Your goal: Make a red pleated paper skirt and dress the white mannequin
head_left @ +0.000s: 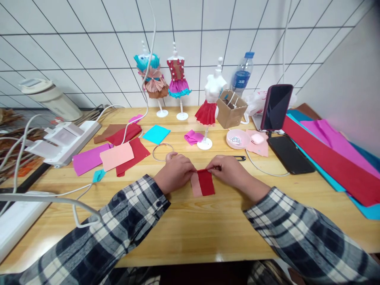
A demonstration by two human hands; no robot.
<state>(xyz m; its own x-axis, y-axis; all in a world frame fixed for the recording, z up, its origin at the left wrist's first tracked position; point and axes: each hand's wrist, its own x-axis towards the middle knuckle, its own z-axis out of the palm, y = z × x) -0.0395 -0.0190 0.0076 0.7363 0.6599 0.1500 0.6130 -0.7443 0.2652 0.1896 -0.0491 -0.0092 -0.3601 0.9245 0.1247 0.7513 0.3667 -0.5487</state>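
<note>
A small piece of crepe paper, pink on its left part and red on its right, lies low over the wooden table between my hands. My left hand pinches its upper left corner. At the upper right corner, the fingers of my right hand are closed on it as well. Just beyond stands a small white mannequin wearing a red pleated skirt. A dark tool with a slotted end pokes out past my right hand; the rest of it is hidden.
Crepe paper sheets and a wire ring lie left. Two dressed mannequins stand at the back. A brown box, pink bowl, upright phone, black phone and long paper strips are right. Cables hang at left.
</note>
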